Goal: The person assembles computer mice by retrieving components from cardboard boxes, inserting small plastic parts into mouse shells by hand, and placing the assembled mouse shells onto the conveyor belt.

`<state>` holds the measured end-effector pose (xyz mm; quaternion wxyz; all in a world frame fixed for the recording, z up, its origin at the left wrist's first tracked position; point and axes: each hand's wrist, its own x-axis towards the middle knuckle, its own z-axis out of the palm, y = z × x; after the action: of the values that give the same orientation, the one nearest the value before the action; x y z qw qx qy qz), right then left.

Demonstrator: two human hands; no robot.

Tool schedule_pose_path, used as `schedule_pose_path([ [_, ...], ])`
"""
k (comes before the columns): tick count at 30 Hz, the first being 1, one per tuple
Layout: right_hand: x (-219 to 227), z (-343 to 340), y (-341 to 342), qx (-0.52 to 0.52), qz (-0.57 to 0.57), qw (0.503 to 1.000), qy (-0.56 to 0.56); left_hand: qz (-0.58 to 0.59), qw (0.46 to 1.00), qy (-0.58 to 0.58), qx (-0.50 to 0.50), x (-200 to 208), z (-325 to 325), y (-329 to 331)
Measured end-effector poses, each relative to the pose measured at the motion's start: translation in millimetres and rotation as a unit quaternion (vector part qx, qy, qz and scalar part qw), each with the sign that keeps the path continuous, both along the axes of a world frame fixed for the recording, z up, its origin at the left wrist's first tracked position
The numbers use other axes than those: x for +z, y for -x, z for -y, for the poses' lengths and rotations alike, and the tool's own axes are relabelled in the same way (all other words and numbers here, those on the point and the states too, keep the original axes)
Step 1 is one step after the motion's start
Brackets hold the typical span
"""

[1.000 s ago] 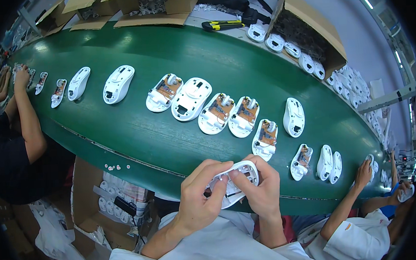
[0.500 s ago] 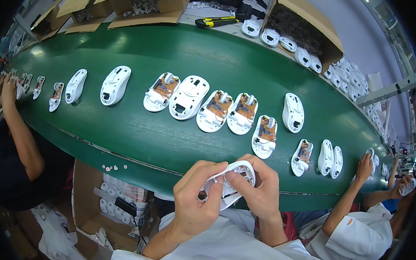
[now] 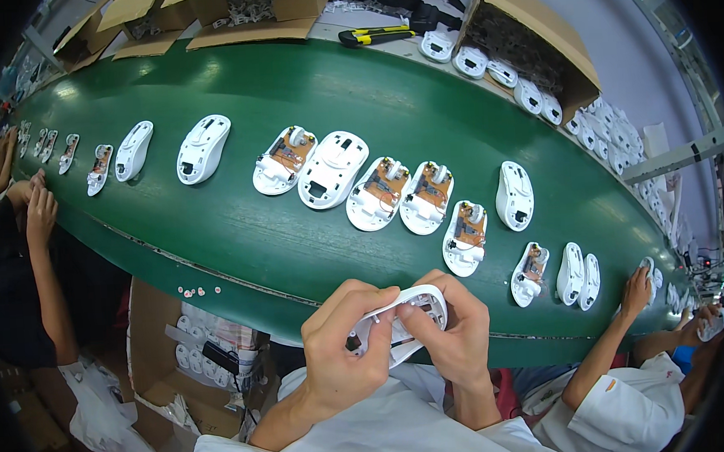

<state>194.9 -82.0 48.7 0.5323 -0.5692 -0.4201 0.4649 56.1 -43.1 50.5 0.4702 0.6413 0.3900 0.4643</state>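
In front of my chest, just off the near edge of the green belt, I hold a white mouse shell (image 3: 401, 339) with its hollow inner side toward me. My left hand (image 3: 342, 339) is closed around its left side, thumb pressing inside. My right hand (image 3: 458, 340) grips the other side, its thumb also on the inside. Fingers cover part of the shell. Beyond my hands lies an open mouse base (image 3: 465, 238) with a brown circuit board. More such bases, among them one with a board (image 3: 426, 197), rest beside a closed white mouse (image 3: 333, 170).
A green conveyor belt (image 3: 238, 225) runs across, carrying several mice. Along its far side are cardboard boxes (image 3: 524, 30) and a yellow-black utility knife (image 3: 376, 35). Small pinkish pieces (image 3: 200, 291) lie near the front edge. Co-workers' hands (image 3: 39, 204) (image 3: 636, 292) are at both sides.
The mice on the belt have shifted slightly to the right. My hands keep their grip on the shell, nearly unmoved. The co-worker's hands at the left have come down toward the belt's near edge.
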Motion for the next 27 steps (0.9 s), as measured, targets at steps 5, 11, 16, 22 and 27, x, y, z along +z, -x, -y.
schedule_pose_path([
  [5, -1.4, -3.3, 3.0, 0.0, -0.011, 1.0, 0.015, 0.01, 1.0, 0.004, -0.01, -5.8, -6.0, 2.8],
  [11, 5.5, -4.1, 6.2, -0.017, -0.049, 0.996, 0.067, 0.002, 1.0, 0.019, -0.024, -0.9, -6.3, 6.7],
  [16, 2.6, -5.4, 5.9, 0.0, -0.028, 0.999, 0.024, -0.017, 0.999, 0.017, -0.038, 4.9, -7.6, 11.9],
  [22, 5.5, -7.3, 9.5, -0.007, -0.06, 0.997, 0.039, -0.017, 0.999, 0.015, -0.031, 11.6, -8.0, 13.8],
  [27, 7.9, -12.2, 13.7, -0.012, -0.075, 0.996, 0.048, -0.015, 0.999, 0.023, -0.033, 10.0, -12.8, 17.5],
])
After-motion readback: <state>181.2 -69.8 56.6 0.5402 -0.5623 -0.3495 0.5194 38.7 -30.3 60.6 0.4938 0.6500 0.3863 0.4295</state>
